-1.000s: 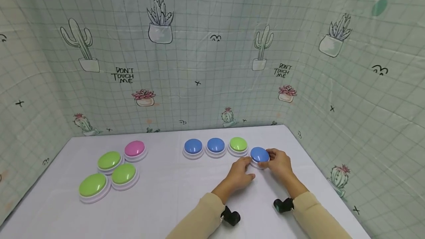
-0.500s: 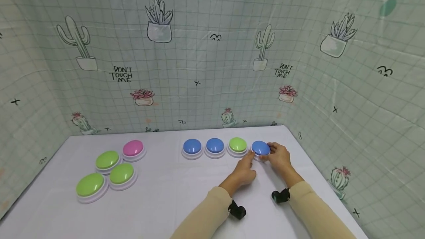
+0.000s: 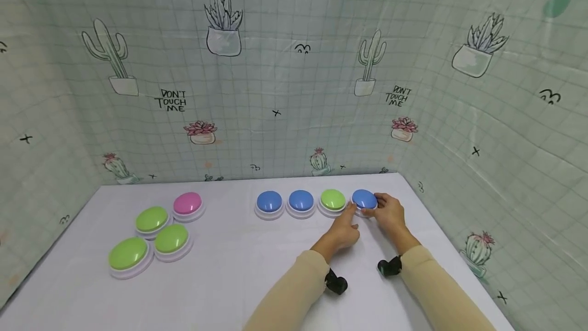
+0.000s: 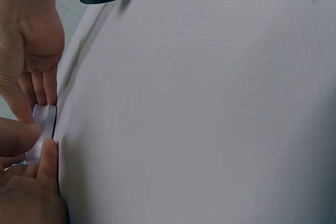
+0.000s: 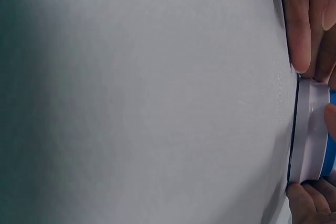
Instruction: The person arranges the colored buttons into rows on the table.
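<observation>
A dome-topped blue push button (image 3: 364,197) on a white round base stands at the right end of a row. My right hand (image 3: 390,216) grips its right side, thumb at the front and fingers round the far side. From the left, my left hand (image 3: 341,233) touches the base with a straight index finger. The right wrist view shows the button's white base (image 5: 310,135) flat on the table between both hands. Just left of it is a green button (image 3: 333,198), then two blue ones, the nearer (image 3: 301,200) and the farther (image 3: 269,201).
On the left of the white table (image 3: 220,280) sit a pink button (image 3: 187,203) and several green buttons (image 3: 127,253) in a cluster. A patterned cloth (image 3: 257,80) rises behind the table and along its sides. Each wrist carries a small black camera (image 3: 337,282).
Both hands have slid the rightmost blue button away from me, so it now lines up with the row. My left index finger has straightened against its base.
</observation>
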### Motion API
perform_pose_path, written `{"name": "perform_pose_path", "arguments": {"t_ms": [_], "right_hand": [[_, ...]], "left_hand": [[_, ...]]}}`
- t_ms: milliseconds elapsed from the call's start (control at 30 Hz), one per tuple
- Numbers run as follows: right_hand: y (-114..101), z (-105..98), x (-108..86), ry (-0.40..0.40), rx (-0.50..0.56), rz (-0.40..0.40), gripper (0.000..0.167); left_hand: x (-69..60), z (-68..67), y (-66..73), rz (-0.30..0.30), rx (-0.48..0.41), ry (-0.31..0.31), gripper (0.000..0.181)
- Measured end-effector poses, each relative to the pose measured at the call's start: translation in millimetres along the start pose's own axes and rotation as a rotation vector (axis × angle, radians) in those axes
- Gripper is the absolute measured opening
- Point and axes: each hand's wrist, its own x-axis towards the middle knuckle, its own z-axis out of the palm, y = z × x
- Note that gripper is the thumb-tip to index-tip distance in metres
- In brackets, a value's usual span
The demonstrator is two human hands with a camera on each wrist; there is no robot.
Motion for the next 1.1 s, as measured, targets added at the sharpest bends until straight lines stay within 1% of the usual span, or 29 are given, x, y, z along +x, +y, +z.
{"name": "perform_pose_path", "arguments": {"t_ms": [133,267,433,533,667,767,867,1000,1067,1100], "right_hand": [[-0.1,2.7,0.2,-0.003,-0.001,-0.009,0.073],[-5.0,0.7,-0.3,-0.013,-0.02,-0.018,0.073],[-8.5,-1.0,1.1,-0.031,-0.038,-0.031,0.074],[-9.8,0.1,-0.3,-0.021,-0.087,-0.032,0.072],[-8.1,2.7,-4.4,0.013,-0.173,-0.044,0.071],[-6.8,4.9,-9.5,0.035,-0.198,-0.054,0.073],[-7.0,7.0,-15.5,0.062,-0.212,-0.05,0.078],[-12.9,11.7,-24.5,0.135,-0.22,-0.035,0.082],[-18.9,16.0,-29.0,0.179,-0.211,-0.058,0.082],[-22.1,18.9,-31.3,0.2,-0.202,-0.079,0.082]], "left_hand": [[-1.4,-2.5,-1.6,-0.008,-0.012,0.005,0.067],[-3.3,-5.4,-0.2,-0.012,-0.032,-0.001,0.069],[-4.2,-7.8,1.7,-0.006,-0.021,0.005,0.07],[-4.8,-8.4,0.1,0.007,-0.029,0.02,0.07],[-6.7,-6.5,-3.8,0.025,-0.069,0.034,0.07],[-9.4,-3.6,-6.7,0.047,-0.113,0.032,0.071],[-14.2,-0.4,-8.8,0.07,-0.137,0.025,0.072],[-25.0,0.1,-10.7,0.032,-0.124,0.015,0.067],[-32.0,-3.3,-11.8,0.007,-0.12,0.007,0.063],[-36.1,-6.3,-12.4,0.002,-0.132,-0.001,0.062]]}}
